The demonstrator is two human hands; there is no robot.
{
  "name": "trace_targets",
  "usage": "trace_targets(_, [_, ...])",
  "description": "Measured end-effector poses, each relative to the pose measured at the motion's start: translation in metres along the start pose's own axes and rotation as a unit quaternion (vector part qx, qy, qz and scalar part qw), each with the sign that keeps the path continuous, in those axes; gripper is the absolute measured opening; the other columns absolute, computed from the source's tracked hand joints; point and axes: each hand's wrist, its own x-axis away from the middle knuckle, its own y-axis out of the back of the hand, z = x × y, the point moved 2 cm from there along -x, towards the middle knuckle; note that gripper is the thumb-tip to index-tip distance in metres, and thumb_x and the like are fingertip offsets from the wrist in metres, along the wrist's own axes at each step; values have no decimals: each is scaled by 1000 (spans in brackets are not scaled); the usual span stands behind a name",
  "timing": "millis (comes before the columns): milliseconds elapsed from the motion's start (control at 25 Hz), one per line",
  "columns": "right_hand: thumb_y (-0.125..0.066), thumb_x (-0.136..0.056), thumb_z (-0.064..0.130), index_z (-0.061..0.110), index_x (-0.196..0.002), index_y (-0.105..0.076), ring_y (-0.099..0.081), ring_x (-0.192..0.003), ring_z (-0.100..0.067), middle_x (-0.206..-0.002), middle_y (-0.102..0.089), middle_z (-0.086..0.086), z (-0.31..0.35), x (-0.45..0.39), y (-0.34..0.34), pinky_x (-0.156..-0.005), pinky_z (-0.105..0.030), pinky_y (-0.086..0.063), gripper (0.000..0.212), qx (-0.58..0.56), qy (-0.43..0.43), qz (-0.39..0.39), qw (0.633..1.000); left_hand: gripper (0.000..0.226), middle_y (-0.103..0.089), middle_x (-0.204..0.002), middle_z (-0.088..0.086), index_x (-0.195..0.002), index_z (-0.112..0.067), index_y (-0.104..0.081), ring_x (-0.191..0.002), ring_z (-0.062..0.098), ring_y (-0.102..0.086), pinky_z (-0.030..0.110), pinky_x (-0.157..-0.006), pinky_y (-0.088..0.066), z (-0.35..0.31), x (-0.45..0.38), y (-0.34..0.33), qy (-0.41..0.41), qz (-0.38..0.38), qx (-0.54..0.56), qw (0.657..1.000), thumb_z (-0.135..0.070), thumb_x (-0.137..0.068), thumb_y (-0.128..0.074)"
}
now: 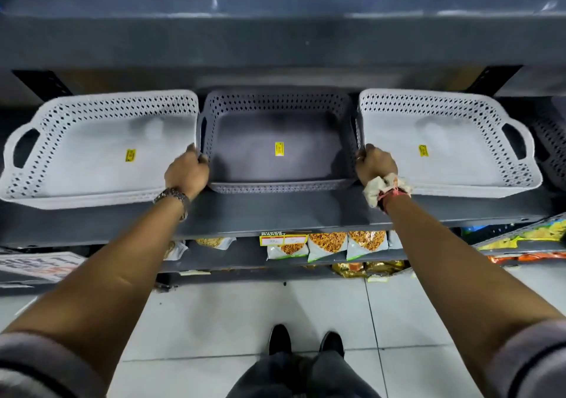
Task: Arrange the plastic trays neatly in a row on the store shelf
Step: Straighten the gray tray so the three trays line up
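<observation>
Grey store shelf (275,214) fills the middle of the frame, where we have three perforated trays in a row: light tray (92,165) at left, darker middle tray (275,152), light right tray (444,152). Our left hand (186,174) and right hand (375,165) are curled closed over the middle tray's side rims. Snack packets (327,244) sit lower down.

Three trays fill the shelf (275,214) side by side, left tray (92,152) and right tray (444,146) tight against the middle tray (275,152), no gap between for hands, upper shelf (275,39) low overhead, only the bare front strip stays open.
</observation>
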Motion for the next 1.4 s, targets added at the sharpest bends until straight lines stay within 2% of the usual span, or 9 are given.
trace_targets(200, [-41, -89, 14, -3, -108, -58, -56, -106, -47, -114, -61, -33, 10, -32, -2, -86, -43, -47, 30, 14, 8, -8, 1000, 31, -62, -115, 27, -112, -5, -49, -105, 45, -57, 46, -88, -45, -7, -36, -4, -15, -7, -18, 1000, -27, -94, -36])
trace_targets(320, [-41, -90, 15, -4, -107, -59, -55, -107, -47, -115, -61, -33, 17, -48, -1, -86, -42, -47, 31, 22, 10, -16, 1000, 35, -59, -123, 26, -120, -6, -49, -113, 45, -54, 45, -94, -43, -11, -53, -6, 0, -11, -24, 1000, -24, -93, -36])
trace_targets(480, [-41, -90, 16, -4, -108, -59, -55, -108, -47, -116, -61, -32, 24, -61, -2, -87, -42, -47, 32, 30, 23, -23, 999, 37, -58, -125, 25, -123, -7, -48, -114, 44, -54, 45, -96, -43, -13, -64, -8, 18, -9, -27, 999, -23, -92, -36])
trace_targets(840, [-43, -89, 14, -4, -109, -60, -55, -108, -47, -116, -61, -32, 28, -50, 3, -88, -43, -48, 32, 21, 2, 13, 1000, 32, -59, -123, 26, -118, -3, -48, -112, 44, -55, 44, -91, -44, -17, -50, 0, 23, 26, 9, 999, -15, -89, -40])
trace_targets(1080, [-45, -87, 11, -3, -106, -61, -57, -104, -47, -112, -63, -33, 12, -14, 6, -86, -42, -49, 29, 1, 6, 26, 1000, 25, -62, -114, 29, -110, 0, -48, -105, 45, -58, 44, -83, -45, -9, -4, 3, 26, 24, 11, 999, -15, -91, -39])
trace_targets(1400, [-48, -86, 9, -1, -106, -62, -60, -103, -45, -110, -65, -31, -7, 30, 13, -84, -41, -50, 27, 3, 16, 47, 999, 25, -65, -106, 30, -109, 1, -45, -97, 45, -62, 45, -77, -47, 1, 45, 9, 5, 35, 10, 999, -17, -93, -39])
